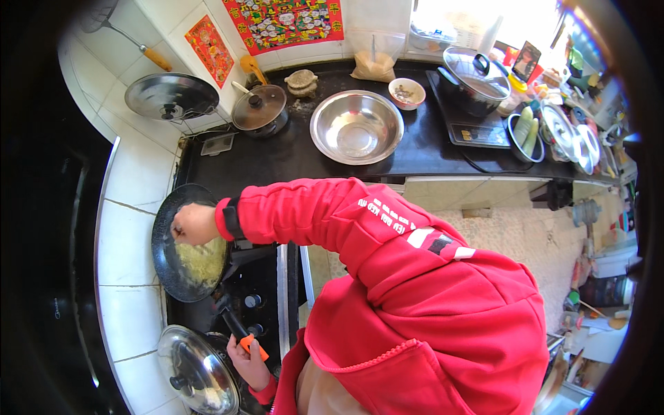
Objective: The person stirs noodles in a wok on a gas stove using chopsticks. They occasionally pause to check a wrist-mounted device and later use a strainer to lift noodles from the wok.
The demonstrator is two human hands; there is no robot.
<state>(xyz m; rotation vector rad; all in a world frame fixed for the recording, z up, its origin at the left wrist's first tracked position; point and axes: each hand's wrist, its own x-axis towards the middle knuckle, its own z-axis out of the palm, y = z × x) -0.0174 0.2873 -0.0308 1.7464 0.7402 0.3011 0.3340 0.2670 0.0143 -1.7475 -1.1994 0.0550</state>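
A dark speckled frying pan (167,259) sits on the black gas stove at the left, with a flat layer of yellowish-green food (199,262) in it. Over the upper part of the pan is my right hand (194,224), its fingers curled downward close to the food; whether it pinches something is too blurred to tell. A black band circles that wrist. Below, my left hand (249,360) grips the orange-tipped black pan handle (253,346).
A steel lid (197,368) covers a pot beside my left hand. On the black counter stand a steel basin (357,127), a small lidded pot (259,111), a bowl (406,94) and a black pot (474,83) on an induction cooker (477,136).
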